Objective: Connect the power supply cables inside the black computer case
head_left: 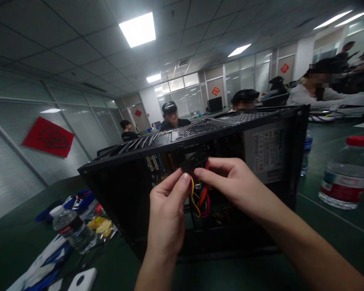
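Note:
An opened black computer case (115,194) lies in front of me with its inside facing me. Both hands meet before the opening at a black cable connector (195,161), which has red, yellow and dark wires (204,200) looping down below it. My left hand (168,204) pinches the connector's left end between thumb and fingers. With thumb and forefinger, my right hand (235,182) grips its right end, close to the wires. Behind them, a power supply (265,155) with a white label fills the case's right side. Expansion slots (153,163) show at left; the deeper parts are dark.
On the left of the green table (115,268) are a water bottle (74,228), a yellow packet (101,226), blue-white gloves (42,262) and a white phone-like object (83,279). A large red-capped bottle (346,173) stands right. Several people sit beyond the case.

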